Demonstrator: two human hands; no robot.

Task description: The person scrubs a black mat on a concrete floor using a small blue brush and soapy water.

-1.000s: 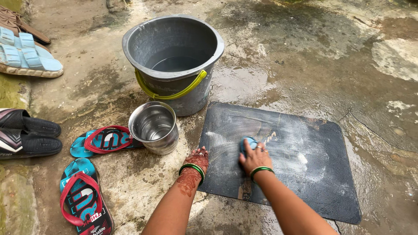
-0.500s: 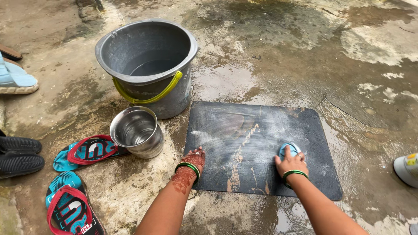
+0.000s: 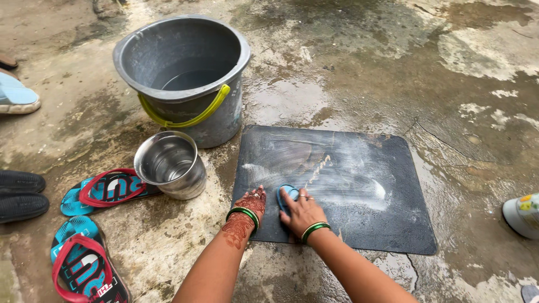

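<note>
Right hand (image 3: 303, 213) pressing brush (image 3: 287, 193), soapy mat (image 3: 359, 191)

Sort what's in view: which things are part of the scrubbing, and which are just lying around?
In use: right hand pressing blue scrub brush; left hand steadying the soapy black mat; grey bucket of water; steel pot.

Lying about: red-and-blue flip-flops; black sandals; light blue sandal.
</note>
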